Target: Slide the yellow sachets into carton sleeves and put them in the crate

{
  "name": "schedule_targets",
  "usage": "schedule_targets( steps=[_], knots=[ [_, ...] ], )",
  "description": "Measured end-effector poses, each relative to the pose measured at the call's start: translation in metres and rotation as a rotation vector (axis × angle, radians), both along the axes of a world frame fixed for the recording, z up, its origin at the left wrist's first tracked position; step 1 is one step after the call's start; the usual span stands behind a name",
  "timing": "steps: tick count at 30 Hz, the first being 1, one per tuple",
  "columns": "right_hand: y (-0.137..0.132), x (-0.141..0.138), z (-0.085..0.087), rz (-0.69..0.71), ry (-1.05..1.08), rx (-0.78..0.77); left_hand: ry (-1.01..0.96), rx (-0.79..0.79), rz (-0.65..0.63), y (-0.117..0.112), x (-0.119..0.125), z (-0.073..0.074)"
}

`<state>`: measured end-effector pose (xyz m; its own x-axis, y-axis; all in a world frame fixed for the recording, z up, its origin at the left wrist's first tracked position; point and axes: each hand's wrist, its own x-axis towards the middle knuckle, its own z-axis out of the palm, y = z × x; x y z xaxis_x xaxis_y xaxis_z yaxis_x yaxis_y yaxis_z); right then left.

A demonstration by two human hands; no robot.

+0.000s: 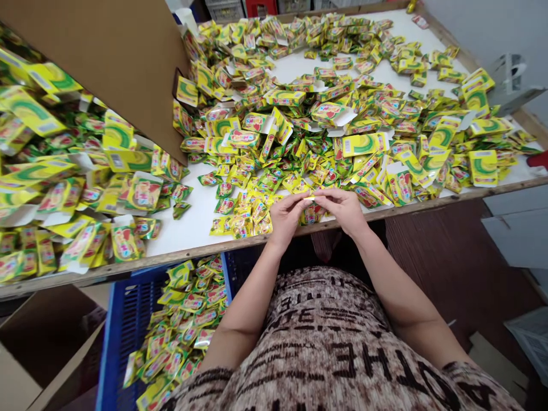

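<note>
Head view: a small yellow-and-white pack, partly hidden, is pinched by the left hand and the right hand, above the wooden table edge. It could be dropped or creased if that fingertip hold slips or tightens. Left to right, a cardboard panel, a blue plastic crate of sachets, the white tabletop heaped with yellow cartons, and brown flooring are seen.

White table: yellow boxes, small packets heaped.
</note>
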<state>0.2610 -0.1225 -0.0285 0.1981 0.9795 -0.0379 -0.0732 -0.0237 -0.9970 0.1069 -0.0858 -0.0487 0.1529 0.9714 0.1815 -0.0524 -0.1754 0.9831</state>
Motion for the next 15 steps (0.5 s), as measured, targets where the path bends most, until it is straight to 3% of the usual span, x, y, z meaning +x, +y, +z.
schedule_targets(
  steps=[4,9,12,15],
  knots=[
    [0.002,-0.002,-0.006,-0.035,0.033,0.001,-0.028,0.02,-0.019,0.001,0.003,-0.005],
    [-0.002,-0.001,-0.009,-0.022,-0.034,0.059,0.131,0.305,-0.026,0.004,-0.003,-0.007],
    [-0.008,-0.001,-0.014,-0.02,-0.162,0.14,0.209,0.419,-0.051,0.003,-0.011,-0.008],
    [-0.016,-0.002,-0.022,-0.081,-0.418,0.246,0.273,0.457,-0.136,0.0,-0.017,-0.011]
  ],
)
